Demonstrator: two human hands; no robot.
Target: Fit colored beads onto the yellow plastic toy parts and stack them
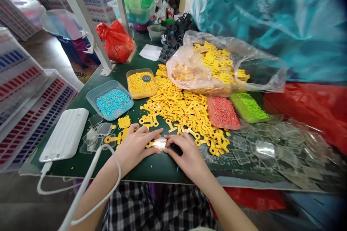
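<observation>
Between my two hands, near the table's front edge, is a small shiny clear piece [159, 144]. My left hand [138, 142] grips its left side between thumb and fingers. On the right side, my right hand [185, 151] pinches the same piece with thumb and forefinger. Just beyond my hands lies a large heap of yellow plastic parts [184, 106]. A few more yellow parts [115, 138] lie left of my left hand, beside some clear plastic pieces [93, 138]. Many clear pieces [282, 151] are spread at the right.
Trays of blue beads [112, 103], yellow beads [139, 83], red beads [223, 111] and green beads [251, 106] surround the heap. A white power bank [65, 133] with a cable is at the left. Behind are an open plastic bag [260, 79] and a red bag [116, 43].
</observation>
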